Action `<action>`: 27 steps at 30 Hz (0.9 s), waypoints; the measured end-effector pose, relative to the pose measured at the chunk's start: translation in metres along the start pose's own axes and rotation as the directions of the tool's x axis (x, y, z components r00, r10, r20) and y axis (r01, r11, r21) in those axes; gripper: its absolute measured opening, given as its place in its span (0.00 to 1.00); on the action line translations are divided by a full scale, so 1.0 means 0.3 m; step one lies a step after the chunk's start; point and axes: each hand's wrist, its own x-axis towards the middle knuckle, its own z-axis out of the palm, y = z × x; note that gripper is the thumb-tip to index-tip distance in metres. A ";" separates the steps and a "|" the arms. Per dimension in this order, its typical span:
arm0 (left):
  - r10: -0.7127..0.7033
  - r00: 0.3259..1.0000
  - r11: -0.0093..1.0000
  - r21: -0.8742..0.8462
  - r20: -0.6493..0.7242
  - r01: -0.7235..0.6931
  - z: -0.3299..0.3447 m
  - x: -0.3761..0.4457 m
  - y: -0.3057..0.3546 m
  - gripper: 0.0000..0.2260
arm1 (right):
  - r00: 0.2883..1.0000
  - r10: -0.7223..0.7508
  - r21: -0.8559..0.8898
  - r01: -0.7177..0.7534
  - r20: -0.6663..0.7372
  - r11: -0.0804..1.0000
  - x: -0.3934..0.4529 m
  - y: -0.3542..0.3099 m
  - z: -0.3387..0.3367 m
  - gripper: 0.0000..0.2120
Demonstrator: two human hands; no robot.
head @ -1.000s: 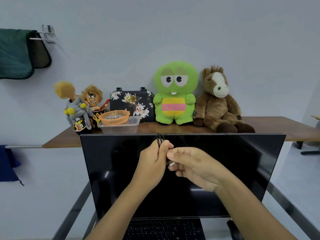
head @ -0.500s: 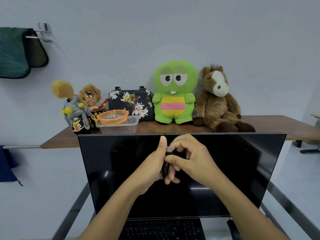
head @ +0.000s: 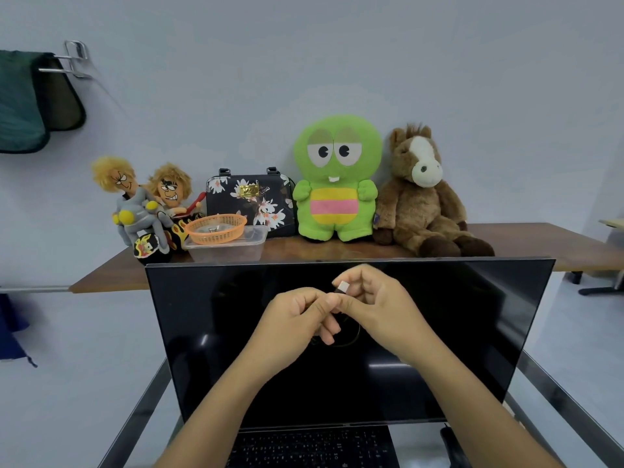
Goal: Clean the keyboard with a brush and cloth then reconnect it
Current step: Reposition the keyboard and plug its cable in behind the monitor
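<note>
We hold our left hand in front of the black glossy monitor screen, fingers curled together around what seems to be the thin dark cable, which hangs in a small loop below the hands. Just to its right, touching it, our right hand pinches the small silver metal plug of the cable between thumb and fingers; the plug points up and to the left. The black keyboard lies below, at the near edge of the table under the screen. We judge the plug must travel to a port that we cannot see; the right hand is the one already carrying it.
</note>
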 end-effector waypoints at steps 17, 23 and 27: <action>0.197 0.974 0.952 0.259 -0.114 -0.162 0.138 -0.009 -0.126 0.05 | 0.973 0.229 0.047 -0.228 -0.019 0.972 -0.036 0.143 -0.047 0.11; 0.323 0.932 0.918 0.295 -0.166 -0.266 0.178 -0.001 -0.136 0.03 | 0.975 0.205 -0.009 -0.206 -0.088 0.978 -0.046 0.147 -0.041 0.06; 0.376 0.906 0.888 0.356 -0.196 -0.292 0.167 0.016 -0.148 0.03 | 0.967 0.237 -0.026 -0.235 0.096 0.972 -0.052 0.149 -0.072 0.08</action>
